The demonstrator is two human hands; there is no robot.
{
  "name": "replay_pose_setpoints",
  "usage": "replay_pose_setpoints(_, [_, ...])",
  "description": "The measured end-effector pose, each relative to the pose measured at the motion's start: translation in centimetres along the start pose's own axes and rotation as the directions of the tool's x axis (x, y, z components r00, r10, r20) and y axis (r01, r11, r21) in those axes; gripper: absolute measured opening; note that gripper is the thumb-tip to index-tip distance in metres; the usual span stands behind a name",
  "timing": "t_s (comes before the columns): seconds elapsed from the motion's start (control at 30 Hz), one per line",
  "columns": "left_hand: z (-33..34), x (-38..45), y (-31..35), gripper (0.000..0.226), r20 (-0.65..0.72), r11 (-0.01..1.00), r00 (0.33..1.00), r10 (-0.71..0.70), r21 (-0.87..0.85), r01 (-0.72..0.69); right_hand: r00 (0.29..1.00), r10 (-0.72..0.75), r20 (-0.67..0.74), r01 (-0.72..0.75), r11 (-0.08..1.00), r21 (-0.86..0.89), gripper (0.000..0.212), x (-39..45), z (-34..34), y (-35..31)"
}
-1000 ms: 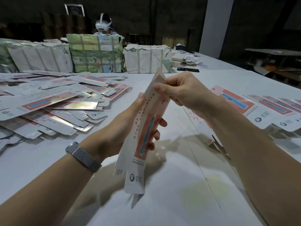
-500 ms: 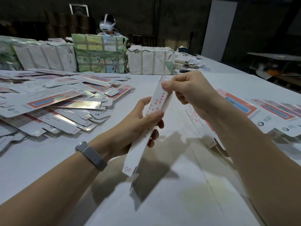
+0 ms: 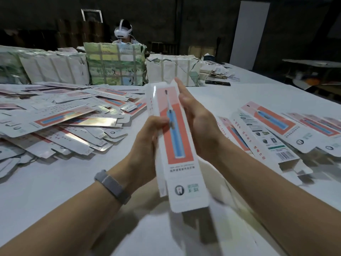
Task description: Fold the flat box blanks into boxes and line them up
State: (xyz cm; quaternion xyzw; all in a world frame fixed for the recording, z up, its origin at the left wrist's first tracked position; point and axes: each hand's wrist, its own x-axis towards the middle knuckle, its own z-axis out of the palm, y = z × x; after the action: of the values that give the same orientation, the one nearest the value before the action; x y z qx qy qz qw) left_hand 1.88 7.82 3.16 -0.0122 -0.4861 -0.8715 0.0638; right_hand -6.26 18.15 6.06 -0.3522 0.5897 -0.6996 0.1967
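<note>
In the head view I hold a long white box (image 3: 178, 163) upright over the table (image 3: 55, 191). Its orange front panel with a blue toothbrush print faces me, and its end flaps stand open. My left hand (image 3: 147, 145) grips the box's left side, thumb on the front panel. My right hand (image 3: 195, 122) presses flat against the right side with straight fingers. A heap of flat box blanks (image 3: 64, 122) lies to the left. Several formed boxes (image 3: 267, 130) lie side by side at the right.
Wrapped paper bundles (image 3: 114, 65) stand in a row along the far side of the table. Behind them sits a person wearing a white headset (image 3: 123, 32). A dark flat device (image 3: 217, 82) lies at the back right. A white panel (image 3: 249, 32) leans against the dark wall.
The blank has turned from edge-on to front face towards me and now has a box shape. My right hand left its pinch at the top and lies flat along the right side.
</note>
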Motion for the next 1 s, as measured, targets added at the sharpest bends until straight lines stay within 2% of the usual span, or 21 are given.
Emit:
replay_pose_setpoints(0.07, [0.3, 0.5, -0.8, 0.051, -0.111, 0.988, 0.986, 0.123, 0.103, -0.112, 0.998, -0.035, -0.047, 0.036, 0.999, 0.015, 0.042, 0.0, 0.2, 0.2])
replay_pose_setpoints(0.13, [0.3, 1.0, -1.0, 0.054, -0.197, 0.933, 0.936, 0.29, 0.276, -0.231, 0.994, -0.075, -0.084, 0.076, 0.997, 0.011, 0.041, 0.0, 0.4, 0.2])
replay_pose_setpoints(0.23, [-0.3, 1.1, -0.3, 0.07, -0.165, 0.798, 0.86, 0.483, 0.488, -0.354, 0.985, -0.127, -0.12, 0.128, 0.992, 0.001, 0.043, 0.1, 0.4, 0.2])
replay_pose_setpoints(0.3, [-0.5, 1.1, 0.0, 0.075, -0.094, 0.712, 0.837, 0.54, 0.582, -0.394, 0.985, -0.113, -0.129, 0.117, 0.993, 0.021, 0.043, 0.2, 0.4, 0.3])
replay_pose_setpoints(0.37, [-0.6, 1.2, 0.0, 0.073, -0.036, 0.658, 0.844, 0.535, 0.644, -0.39, 0.99, -0.078, -0.121, 0.086, 0.994, 0.06, 0.043, 0.2, 0.4, 0.7])
replay_pose_setpoints(0.43, [-0.9, 1.5, 0.0, 0.067, -0.012, 0.652, 0.857, 0.516, 0.654, -0.383, 0.992, -0.061, -0.113, 0.07, 0.995, 0.073, 0.039, 0.3, 0.5, 1.1])
replay_pose_setpoints(0.57, [-1.6, 1.9, 0.4, 0.07, -0.045, 0.734, 0.89, 0.455, 0.585, -0.346, 0.987, -0.087, -0.137, 0.086, 0.996, -0.014, 0.031, 0.4, 0.7, 1.3])
replay_pose_setpoints(0.67, [-1.9, 1.9, 0.5, 0.072, -0.01, 0.748, 0.906, 0.422, 0.568, -0.342, 0.986, -0.095, -0.137, 0.083, 0.992, -0.095, 0.029, 0.6, 0.4, 1.1])
replay_pose_setpoints(0.83, [-1.6, 1.4, 0.5, 0.05, 0.027, 0.766, 0.897, 0.441, 0.509, -0.392, 0.986, -0.118, -0.118, 0.103, 0.987, -0.127, 0.023, 0.6, 0.2, 1.0])
replay_pose_setpoints(1.0, [-1.6, 1.2, 0.5, 0.046, 0.046, 0.766, 0.9, 0.433, 0.508, -0.394, 0.985, -0.137, -0.107, 0.124, 0.985, -0.116, 0.02, 0.7, -0.1, 1.2])
